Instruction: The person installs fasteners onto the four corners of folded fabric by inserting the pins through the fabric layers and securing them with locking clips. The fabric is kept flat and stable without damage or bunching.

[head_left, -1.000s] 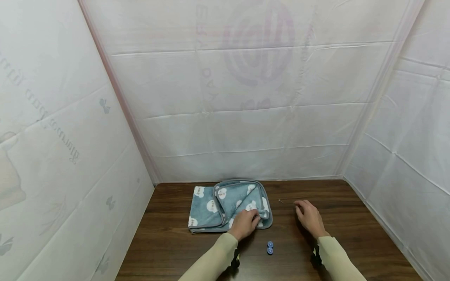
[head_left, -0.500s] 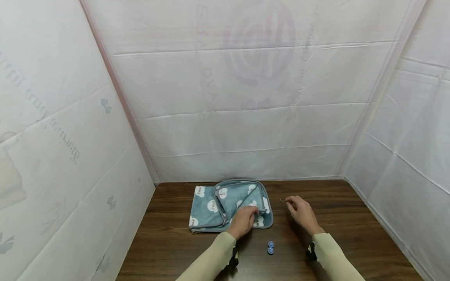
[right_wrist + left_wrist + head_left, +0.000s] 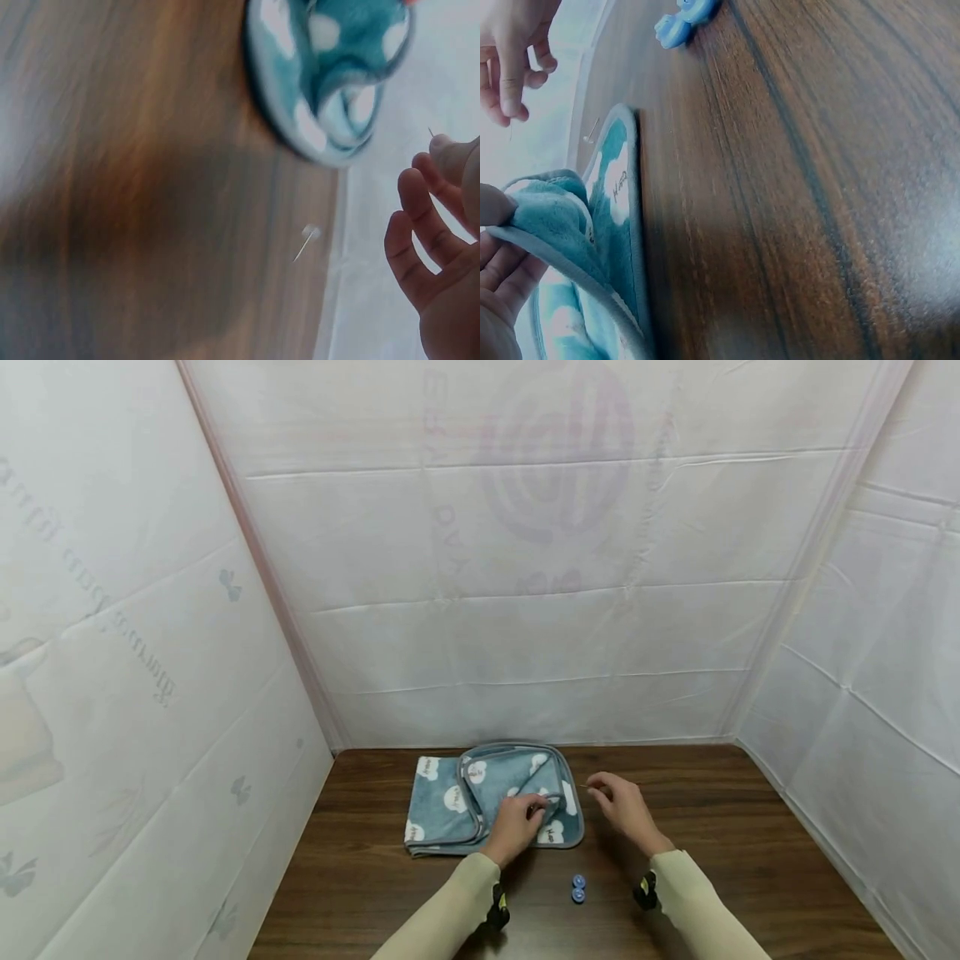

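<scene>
A folded teal blanket (image 3: pixel 435 802) with white cloud shapes and grey edging lies at the back of the table. My left hand (image 3: pixel 513 828) pinches a lifted edge of it between thumb and fingers, as the left wrist view confirms. To the right of the blanket, my right hand (image 3: pixel 628 810) is raised with thumb and forefinger together. A thin pin (image 3: pixel 431 133) sticks out from those fingertips, its head hidden. Another pin with a clear head (image 3: pixel 309 232) lies on the wood beside the blanket.
Two small round blue pieces (image 3: pixel 578 888) sit side by side on the dark wooden table (image 3: pixel 360 902), between my forearms. Pale sheeting (image 3: pixel 525 710) encloses the table at the back and on both sides.
My right hand has moved left, picked up a pin and brought it near the blanket's right edge. My left hand has raised the pinched blanket edge slightly.
</scene>
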Tool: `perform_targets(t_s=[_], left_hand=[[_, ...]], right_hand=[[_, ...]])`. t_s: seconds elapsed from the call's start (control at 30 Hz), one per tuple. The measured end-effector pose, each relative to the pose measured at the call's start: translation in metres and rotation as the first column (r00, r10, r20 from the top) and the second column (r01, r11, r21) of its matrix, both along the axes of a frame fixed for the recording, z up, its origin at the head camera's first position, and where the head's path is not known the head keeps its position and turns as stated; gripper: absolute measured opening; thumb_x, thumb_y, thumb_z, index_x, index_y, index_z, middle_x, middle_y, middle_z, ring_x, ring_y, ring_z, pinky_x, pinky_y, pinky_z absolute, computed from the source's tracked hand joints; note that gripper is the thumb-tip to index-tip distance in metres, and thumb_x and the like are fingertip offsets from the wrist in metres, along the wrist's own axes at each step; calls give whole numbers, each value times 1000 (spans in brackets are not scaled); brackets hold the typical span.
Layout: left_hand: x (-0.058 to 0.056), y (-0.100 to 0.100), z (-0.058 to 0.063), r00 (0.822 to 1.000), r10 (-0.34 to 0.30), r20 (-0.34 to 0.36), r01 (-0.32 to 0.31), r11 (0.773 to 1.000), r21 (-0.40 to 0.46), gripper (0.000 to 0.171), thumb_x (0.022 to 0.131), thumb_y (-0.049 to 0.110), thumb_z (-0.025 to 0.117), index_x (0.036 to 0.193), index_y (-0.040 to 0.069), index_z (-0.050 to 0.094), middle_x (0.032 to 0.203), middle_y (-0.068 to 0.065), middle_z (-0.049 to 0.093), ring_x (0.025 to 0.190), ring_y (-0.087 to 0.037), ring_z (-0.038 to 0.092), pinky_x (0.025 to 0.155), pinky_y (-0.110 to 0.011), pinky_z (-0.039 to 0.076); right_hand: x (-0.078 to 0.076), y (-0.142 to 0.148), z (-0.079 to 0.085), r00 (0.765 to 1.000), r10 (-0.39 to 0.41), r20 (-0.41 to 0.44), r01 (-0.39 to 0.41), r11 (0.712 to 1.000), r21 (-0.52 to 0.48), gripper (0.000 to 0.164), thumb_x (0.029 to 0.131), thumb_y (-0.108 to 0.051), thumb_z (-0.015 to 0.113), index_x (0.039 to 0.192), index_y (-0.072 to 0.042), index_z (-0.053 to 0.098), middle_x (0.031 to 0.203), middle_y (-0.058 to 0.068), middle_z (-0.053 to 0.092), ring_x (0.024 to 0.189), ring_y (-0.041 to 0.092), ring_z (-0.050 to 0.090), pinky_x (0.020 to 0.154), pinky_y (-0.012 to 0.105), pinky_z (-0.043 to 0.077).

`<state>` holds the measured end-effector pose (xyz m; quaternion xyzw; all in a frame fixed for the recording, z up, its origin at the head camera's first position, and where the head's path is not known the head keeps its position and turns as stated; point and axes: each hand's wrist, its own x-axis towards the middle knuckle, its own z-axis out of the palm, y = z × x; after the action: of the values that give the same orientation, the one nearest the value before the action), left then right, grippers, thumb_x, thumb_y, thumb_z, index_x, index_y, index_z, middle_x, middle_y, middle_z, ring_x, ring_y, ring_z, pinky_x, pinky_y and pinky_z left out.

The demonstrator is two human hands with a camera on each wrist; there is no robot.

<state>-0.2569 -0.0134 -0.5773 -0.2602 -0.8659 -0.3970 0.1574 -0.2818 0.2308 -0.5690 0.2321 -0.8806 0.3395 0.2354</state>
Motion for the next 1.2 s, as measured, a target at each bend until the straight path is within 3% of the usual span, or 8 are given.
perform_targets(t_s=[0.13, 0.33, 0.6, 0.8, 1.03, 1.2], left_hand=[[-1, -2, 0, 1000, 14, -11, -13, 999, 33, 18, 91, -6, 69, 105, 2, 77, 93, -9, 75, 59, -2, 45, 59, -20, 43], [-3, -3, 0, 999, 31, -43, -28, 998, 55, 17, 91, -4, 71, 105, 4, 77, 96, -7, 76, 68, -6, 60, 64, -21, 51], [-2, -6, 2, 999, 16, -33, -12, 994, 111, 13, 95, -1, 69, 104, 3, 77, 97, -7, 77, 74, -9, 69, 66, -21, 56], [-1, -7, 5, 1000, 23, 7, -24, 992, 127, 12, 95, 1, 70, 103, 4, 78, 97, -7, 77, 75, -8, 70, 66, -21, 56], [-2, -8, 7, 999, 53, 4, -53, 993, 107, 11, 95, 5, 71, 102, 8, 79, 95, -3, 77, 70, -1, 66, 63, -17, 53], [0, -9, 8, 998, 61, -22, -59, 994, 95, 11, 94, 4, 72, 101, 8, 79, 93, -4, 77, 69, -1, 66, 62, -16, 53]], right_hand=[[1, -9, 7, 999, 43, 16, -43, 999, -26, 16, 89, 5, 75, 104, -2, 74, 95, 9, 73, 75, 18, 66, 63, 35, 56], [1, -20, 14, 988, 61, 141, -54, 997, -56, 16, 91, 1, 75, 103, -9, 75, 96, 5, 74, 75, 14, 65, 65, 32, 55], [-3, -30, 18, 932, 159, 325, -135, 986, -97, 10, 95, -1, 72, 101, -8, 75, 93, 3, 73, 72, 13, 65, 59, 26, 54], [-5, -34, 17, 925, 186, 331, -176, 982, -62, 12, 93, -1, 74, 101, -10, 74, 94, 4, 74, 69, 11, 64, 57, 26, 54], [-7, -41, 16, 908, 203, 365, -189, 979, -74, 29, 92, 3, 73, 120, -5, 70, 96, 8, 76, 73, 17, 68, 61, 25, 55], [-6, -45, 16, 912, 210, 352, -207, 977, -47, 35, 93, 2, 72, 128, -4, 67, 95, 7, 75, 68, 11, 65, 60, 25, 53]])
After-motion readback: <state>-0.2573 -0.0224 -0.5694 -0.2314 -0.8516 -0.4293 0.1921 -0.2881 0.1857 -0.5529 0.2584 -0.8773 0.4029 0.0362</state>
